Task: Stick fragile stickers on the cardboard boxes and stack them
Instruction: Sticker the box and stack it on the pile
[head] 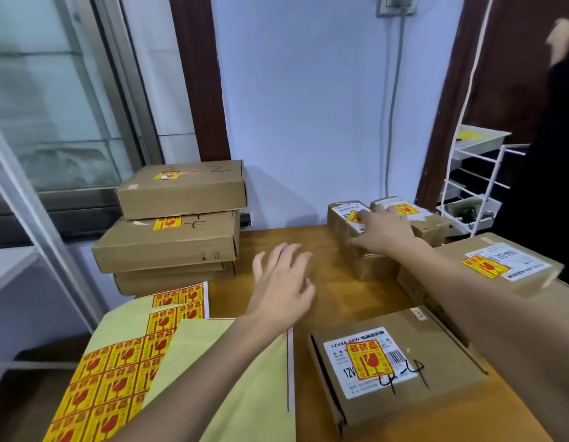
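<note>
My right hand point(383, 231) rests with spread fingers on a small taped cardboard box point(347, 218) at the far right of the wooden table point(340, 298); a yellow-red fragile sticker point(353, 215) shows beside the fingertips. A second small box point(404, 208) with a sticker stands right next to it. My left hand point(281, 282) hovers open over the table's middle, holding nothing. A sheet of fragile stickers point(117, 371) lies at the near left. A flat box point(401, 368) marked "4-4" with a sticker lies near me.
A stack of flat stickered boxes point(177, 224) stands at the far left by the window. A larger stickered box point(500, 266) sits at the right. A yellow backing sheet point(238, 393) overlaps the sticker sheet. A white wire rack point(477, 193) and another person's sleeve are at the right.
</note>
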